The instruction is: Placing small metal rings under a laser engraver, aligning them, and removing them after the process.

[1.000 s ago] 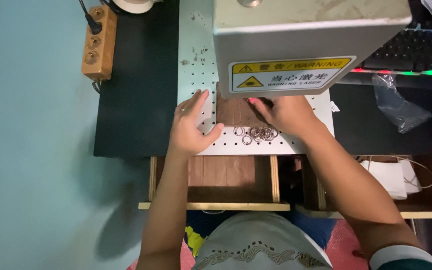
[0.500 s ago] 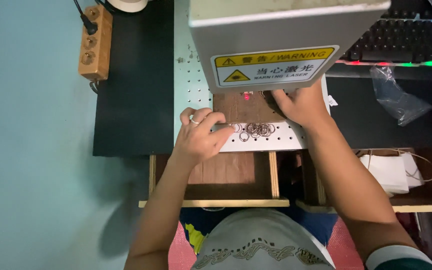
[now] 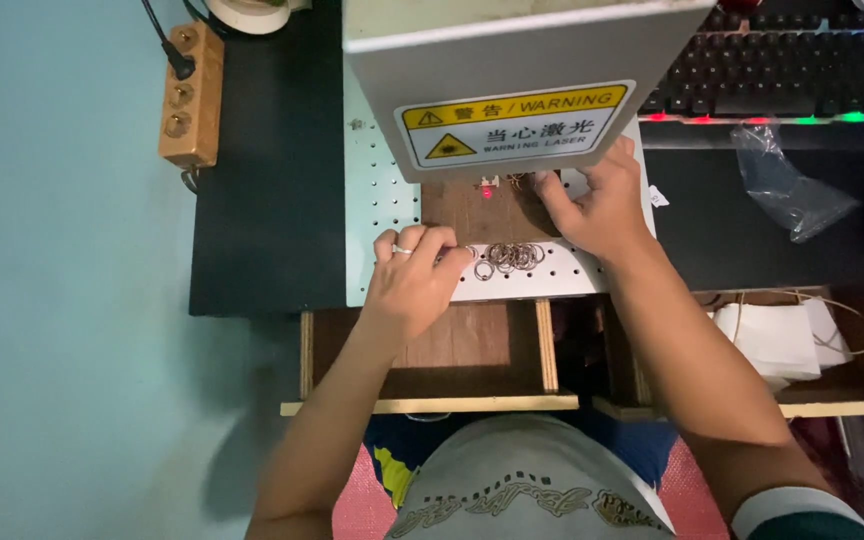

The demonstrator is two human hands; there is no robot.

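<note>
Several small metal rings point(image 3: 510, 257) lie in a cluster on a white perforated plate point(image 3: 382, 200) under a grey machine head point(image 3: 512, 70) with a yellow warning label. My left hand point(image 3: 414, 280) rests curled at the plate's front edge, its fingertips touching the left end of the ring cluster; it wears a ring. My right hand point(image 3: 597, 205) reaches under the machine head onto a brown wooden block point(image 3: 472, 212), fingers pinched at something small that I cannot make out. A red light dot point(image 3: 487, 192) shows on the block.
A wooden power strip point(image 3: 190, 95) lies on the black desk point(image 3: 272, 200) at the left. A keyboard point(image 3: 792, 75) with coloured lights and a clear plastic bag point(image 3: 787, 185) are at the right. Open wooden drawers point(image 3: 432, 400) sit below, one holding white paper bags point(image 3: 777, 340).
The view has shifted downward. My left hand curled and slid to the plate's front edge by the rings. My right hand moved up further under the machine head.
</note>
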